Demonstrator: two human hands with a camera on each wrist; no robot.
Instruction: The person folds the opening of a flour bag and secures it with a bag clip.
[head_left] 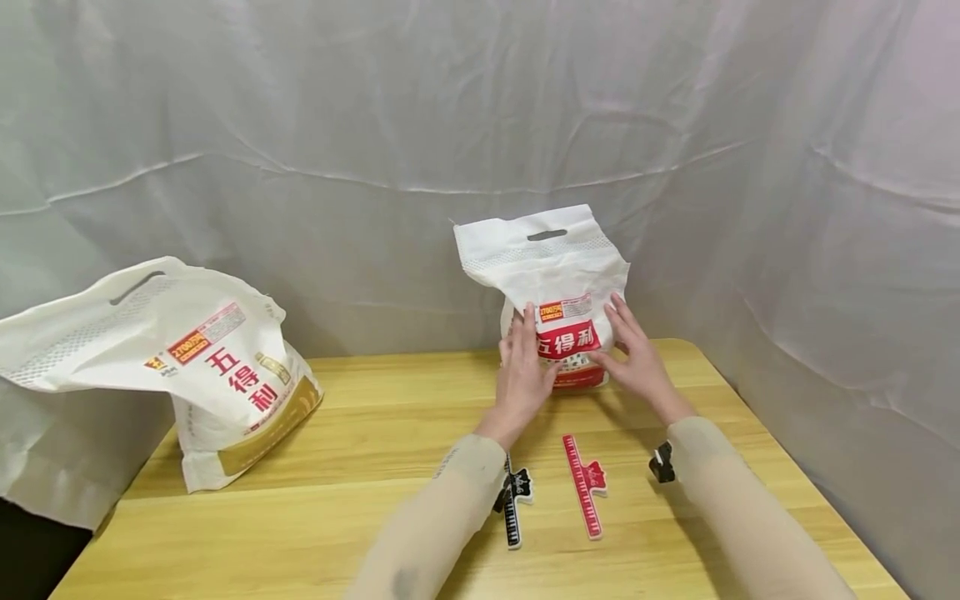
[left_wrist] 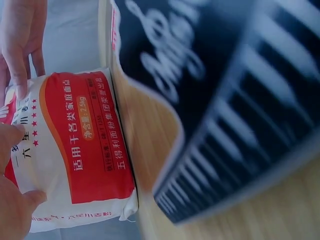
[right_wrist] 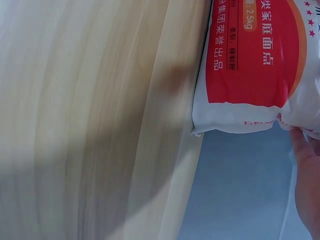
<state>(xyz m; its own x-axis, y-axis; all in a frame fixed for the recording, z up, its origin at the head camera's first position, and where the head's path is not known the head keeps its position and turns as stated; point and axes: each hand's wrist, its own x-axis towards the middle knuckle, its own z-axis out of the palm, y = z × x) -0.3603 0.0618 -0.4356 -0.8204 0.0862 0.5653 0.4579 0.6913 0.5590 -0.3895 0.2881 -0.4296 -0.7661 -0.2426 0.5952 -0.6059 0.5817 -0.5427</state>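
Note:
A white and red flour bag (head_left: 570, 287) stands upright near the table's back edge, its top with the slot handle bent forward. My left hand (head_left: 521, 371) rests on the bag's left front with the fingers stretched upward. On the opposite side, my right hand (head_left: 636, 357) touches the bag's right edge, fingers spread and fairly straight. The left wrist view shows the bag's red lower panel (left_wrist: 90, 135) between both hands. In the right wrist view, my right hand (right_wrist: 307, 185) is partly cut off at the frame's edge, by the bag's side.
A second flour bag (head_left: 232, 367), white and gold, leans on the table's left side. Nearer me lie a red piano-key clip (head_left: 582, 487) and a black one (head_left: 513, 508), the latter partly behind my left sleeve. Grey curtain (head_left: 360, 208) hangs behind the wooden table (head_left: 315, 517).

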